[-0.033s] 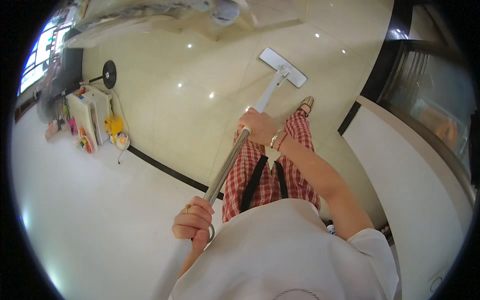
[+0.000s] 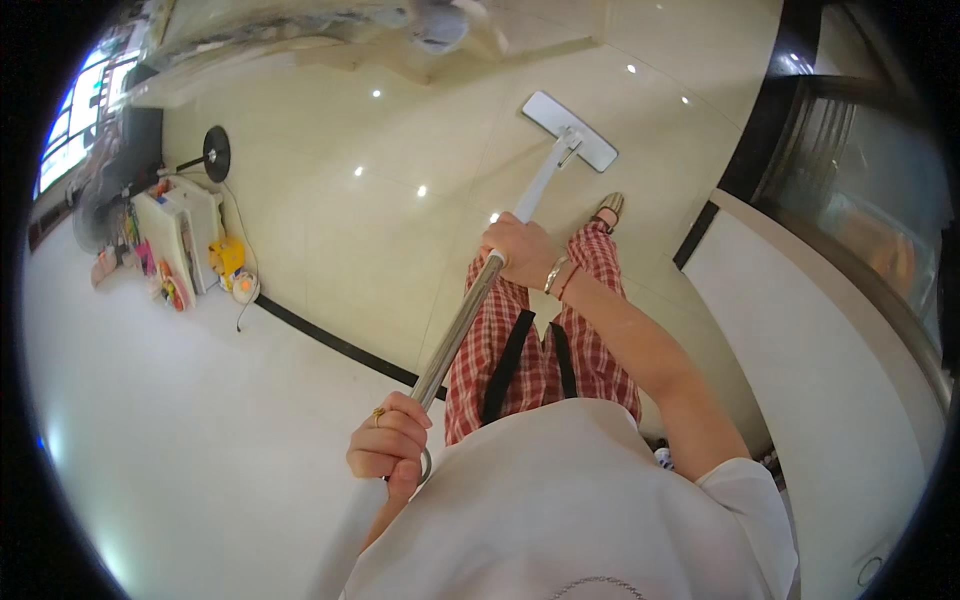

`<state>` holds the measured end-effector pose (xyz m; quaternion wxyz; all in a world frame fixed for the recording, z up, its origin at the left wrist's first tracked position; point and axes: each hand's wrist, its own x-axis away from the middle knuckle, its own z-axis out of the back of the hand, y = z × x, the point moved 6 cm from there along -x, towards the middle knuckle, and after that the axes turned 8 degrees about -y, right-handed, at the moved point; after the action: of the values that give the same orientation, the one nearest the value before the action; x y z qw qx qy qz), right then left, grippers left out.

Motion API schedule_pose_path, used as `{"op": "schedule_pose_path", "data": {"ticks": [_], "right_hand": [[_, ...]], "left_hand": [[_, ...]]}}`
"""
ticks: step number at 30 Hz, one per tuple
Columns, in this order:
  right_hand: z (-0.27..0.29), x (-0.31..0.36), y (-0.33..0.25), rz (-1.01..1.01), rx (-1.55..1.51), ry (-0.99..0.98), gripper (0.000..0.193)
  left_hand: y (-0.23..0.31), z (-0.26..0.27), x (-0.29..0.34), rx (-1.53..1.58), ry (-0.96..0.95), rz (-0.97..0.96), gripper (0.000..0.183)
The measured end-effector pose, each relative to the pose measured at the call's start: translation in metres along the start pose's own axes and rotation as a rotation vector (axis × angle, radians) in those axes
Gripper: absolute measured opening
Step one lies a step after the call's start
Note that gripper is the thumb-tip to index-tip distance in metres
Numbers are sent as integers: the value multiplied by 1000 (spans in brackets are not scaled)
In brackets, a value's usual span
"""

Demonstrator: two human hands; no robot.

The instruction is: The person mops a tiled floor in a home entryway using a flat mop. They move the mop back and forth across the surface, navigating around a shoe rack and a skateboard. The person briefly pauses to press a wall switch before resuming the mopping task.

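Note:
A flat mop (image 2: 455, 335) slants away from me, with a silvery metal pole, a white lower section and a white rectangular head (image 2: 570, 131) resting on the tiled floor. Near the pole's top end, my left hand (image 2: 388, 437) is closed around it, a ring on one finger and a hanging loop beside it. Farther down, my right hand (image 2: 515, 247) wraps the pole close to where metal meets white; a bracelet and a red cord circle that wrist. The mop head lies just beyond my foot (image 2: 608, 212).
Shiny beige tiles (image 2: 300, 220) spread ahead. To the left, a white wall (image 2: 200, 420) has a dark skirting strip; beyond it stand a fan's round base (image 2: 216, 153), a white cabinet (image 2: 180, 235) and a yellow item (image 2: 228, 256). A white half-wall (image 2: 800, 350) with glass panels rises at right.
The mop head has shifted very slightly to the right and nearer. Both hands keep the same hold on the pole.

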<state>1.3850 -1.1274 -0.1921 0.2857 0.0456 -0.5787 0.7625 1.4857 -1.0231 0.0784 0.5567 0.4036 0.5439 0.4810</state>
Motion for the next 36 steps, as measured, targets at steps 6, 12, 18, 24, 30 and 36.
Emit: {"op": "schedule_pose_path", "data": {"ticks": [6, 12, 18, 24, 30, 36], "right_hand": [[86, 47, 95, -70, 33, 221, 15], [175, 95, 201, -138, 113, 575, 13], [215, 121, 274, -272, 196, 653, 4], [138, 133, 269, -250, 166, 756, 8], [16, 104, 171, -230, 27, 834, 14], [-100, 51, 52, -189, -98, 948, 9]], "left_hand": [[-52, -79, -54, 93, -95, 6, 33], [-119, -168, -120, 128, -211, 50, 32], [-180, -224, -126, 268, -155, 1, 26], [-173, -201, -67, 269, -256, -52, 29], [-122, -87, 4, 293, -289, -2, 31], [-55, 32, 49, 81, -456, 118, 28]]}}
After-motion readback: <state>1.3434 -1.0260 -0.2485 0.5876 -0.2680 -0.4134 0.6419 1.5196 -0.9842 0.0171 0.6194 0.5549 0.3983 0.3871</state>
